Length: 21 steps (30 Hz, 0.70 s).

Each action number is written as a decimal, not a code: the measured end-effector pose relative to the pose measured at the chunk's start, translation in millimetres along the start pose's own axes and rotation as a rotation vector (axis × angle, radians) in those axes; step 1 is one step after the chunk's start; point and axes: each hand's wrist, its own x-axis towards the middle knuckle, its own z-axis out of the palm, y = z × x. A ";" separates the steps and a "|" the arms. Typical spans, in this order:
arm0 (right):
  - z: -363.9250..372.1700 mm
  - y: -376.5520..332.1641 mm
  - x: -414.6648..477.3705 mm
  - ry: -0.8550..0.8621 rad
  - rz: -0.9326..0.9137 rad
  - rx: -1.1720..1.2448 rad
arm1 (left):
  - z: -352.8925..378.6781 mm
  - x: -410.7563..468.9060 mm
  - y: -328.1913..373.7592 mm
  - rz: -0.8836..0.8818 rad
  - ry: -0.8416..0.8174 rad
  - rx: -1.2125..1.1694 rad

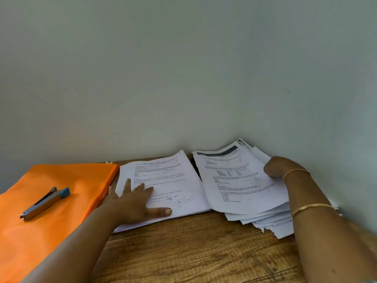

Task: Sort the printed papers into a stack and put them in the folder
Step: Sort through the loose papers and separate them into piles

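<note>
Printed-paper stack (pixel 179 180) lies pinned flat under the released left grip (pixel 134 203) so it can't slide, right grip (pixel 275 167) grasps the loose pile (pixel 244 190) by its top sheets, folder (pixel 61 242) waits left of both.

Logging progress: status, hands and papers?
Left hand flat on white printed paper stack. Right hand grips loose white paper pile. Grey-blue metal stapler sits on orange folder.

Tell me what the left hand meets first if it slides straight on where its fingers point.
The left hand, flat on the white printed paper stack, would slide over more of that stack, then probably meet the pale grey-green wall behind it; depth is unclear.
</note>
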 end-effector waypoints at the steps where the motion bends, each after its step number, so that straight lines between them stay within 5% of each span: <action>1: 2.6 4.6 8.0 0.001 0.009 -0.010 | -0.1 0.8 -0.7 0.009 -0.014 0.008; 7: 0.8 5.1 -17.6 0.105 0.100 -0.032 | -1.1 0.5 0.1 0.028 -0.070 0.039; 10: 7.1 -13.7 -33.2 0.204 -0.046 -0.110 | -1.7 0.0 0.0 0.045 -0.070 0.034; 14: 29.2 -52.2 -44.4 -0.082 -0.412 -0.051 | -2.2 -0.3 1.5 0.074 -0.047 0.003; 17: 46.2 -69.7 -58.4 -0.271 -0.473 -0.168 | -2.9 -0.5 1.6 0.082 -0.049 -0.006; 21: 48.6 -68.9 -65.6 -0.311 -0.455 -0.336 | -3.6 1.6 -1.1 0.088 -0.045 -0.019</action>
